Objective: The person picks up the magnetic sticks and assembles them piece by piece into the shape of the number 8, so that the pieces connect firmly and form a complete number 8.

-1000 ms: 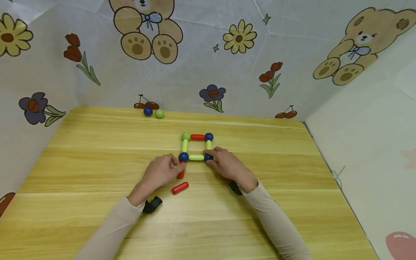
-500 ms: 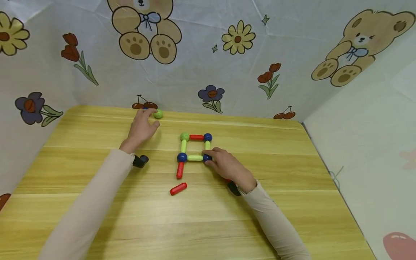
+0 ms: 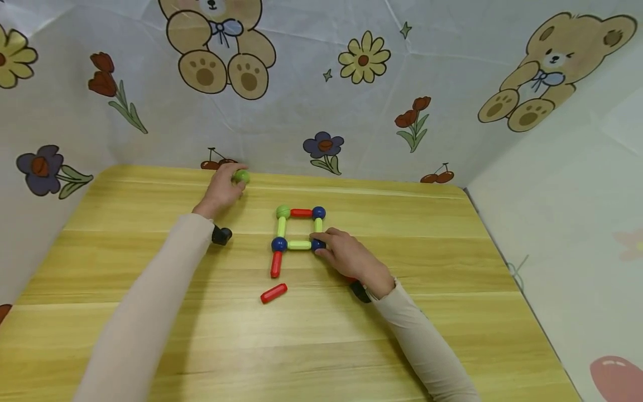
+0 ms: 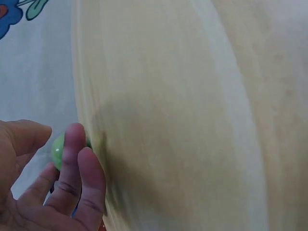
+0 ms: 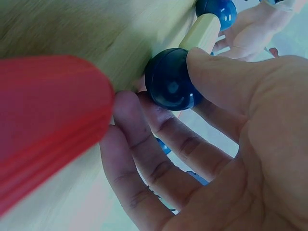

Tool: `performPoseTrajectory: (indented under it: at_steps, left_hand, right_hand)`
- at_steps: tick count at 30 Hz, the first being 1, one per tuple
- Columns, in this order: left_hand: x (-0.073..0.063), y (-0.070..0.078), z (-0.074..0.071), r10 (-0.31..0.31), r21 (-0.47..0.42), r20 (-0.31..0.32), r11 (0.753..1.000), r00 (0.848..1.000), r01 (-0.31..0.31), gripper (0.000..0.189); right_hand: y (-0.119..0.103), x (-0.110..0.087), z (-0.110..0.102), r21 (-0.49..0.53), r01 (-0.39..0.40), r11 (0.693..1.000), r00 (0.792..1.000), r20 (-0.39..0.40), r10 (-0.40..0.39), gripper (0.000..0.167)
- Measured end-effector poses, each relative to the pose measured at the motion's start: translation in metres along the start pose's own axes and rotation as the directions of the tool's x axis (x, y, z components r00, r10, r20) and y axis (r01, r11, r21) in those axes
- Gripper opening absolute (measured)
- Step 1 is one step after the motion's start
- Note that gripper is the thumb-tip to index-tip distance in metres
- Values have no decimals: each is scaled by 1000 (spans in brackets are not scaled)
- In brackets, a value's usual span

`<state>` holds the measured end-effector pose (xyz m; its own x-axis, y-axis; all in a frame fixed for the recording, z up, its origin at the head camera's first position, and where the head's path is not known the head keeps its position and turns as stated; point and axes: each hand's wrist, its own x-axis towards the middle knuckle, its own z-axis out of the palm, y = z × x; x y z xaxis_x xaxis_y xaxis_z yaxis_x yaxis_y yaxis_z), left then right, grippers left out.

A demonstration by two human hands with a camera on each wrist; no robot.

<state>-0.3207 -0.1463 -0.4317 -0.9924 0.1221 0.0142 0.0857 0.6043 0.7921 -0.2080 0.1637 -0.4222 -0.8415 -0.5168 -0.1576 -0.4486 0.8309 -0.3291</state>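
At the table's back edge my left hand (image 3: 222, 187) has its thumb and fingers around a green ball (image 3: 241, 176). In the left wrist view the green ball (image 4: 57, 150) shows between thumb and fingers, partly covered by them. The blue ball beside it is mostly hidden by this hand. My right hand (image 3: 349, 255) pinches the blue ball (image 5: 169, 81) at the near right corner of a square of magnetic sticks and balls. The square has light green sticks (image 3: 300, 245) on three sides and a red stick (image 3: 301, 213) at the back. Another red stick (image 3: 276, 264) extends from the near left blue ball (image 3: 279, 244).
A loose red stick (image 3: 273, 293) lies in front of the square. Close under my right hand is one more red stick (image 5: 53, 120), mostly hidden in the head view. A white patterned sheet (image 3: 296, 111) rises behind the wooden table (image 3: 241, 346).
My left hand has left the red stick at the near left corner and reached back to the green ball, passing over the blue one. The right hand stays at its corner.
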Motion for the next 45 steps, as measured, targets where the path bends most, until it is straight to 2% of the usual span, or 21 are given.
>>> performPoseTrajectory:
  at_steps: [4, 10, 16, 19, 25, 30, 34, 40, 45]
  left_hand:
    - [0, -1, 5, -7, -1, 0, 1000, 1000, 7, 49]
    - [-7, -1, 12, 49, 65, 48, 997, 998, -52, 37]
    - [-22, 2, 16, 15, 36, 120, 999, 993, -19, 33]
    - [-34, 4, 16, 27, 19, 147, 999, 989, -31, 32]
    - [-62, 11, 14, 91, 19, 199, 995, 976, -97, 33]
    - [-91, 17, 20, 146, -26, 265, 989, 953, -144, 30]
    - [-112, 18, 26, 176, -64, 294, 984, 940, -164, 26]
    - [-134, 17, 32, 166, -123, 338, 984, 926, -132, 25]
    - [-143, 16, 36, 168, -161, 367, 980, 915, -115, 29]
  right_hand:
    - [-1, 0, 0, -1, 2, 1000, 1000, -2, -2, 43]
    - [-1, 0, 0, -6, 6, 1000, 1000, -1, -6, 43]
    - [-1, -1, 0, -3, 0, 1000, 1000, 1, 0, 43]
    - [-2, -1, 0, -5, -5, 1000, 1000, 1, 5, 43]
    - [-2, 0, -1, 0, -4, 1000, 1000, 12, 4, 43]
    - [-2, -2, -1, -23, -2, 1000, 1000, 3, 2, 43]
    - [-2, -1, -1, -38, -1, 999, 1000, -3, 1, 43]
    - [-2, -1, 0, -43, 2, 999, 1000, -7, -3, 42]
    - [-3, -1, 2, -57, -4, 998, 1000, -18, 3, 41]
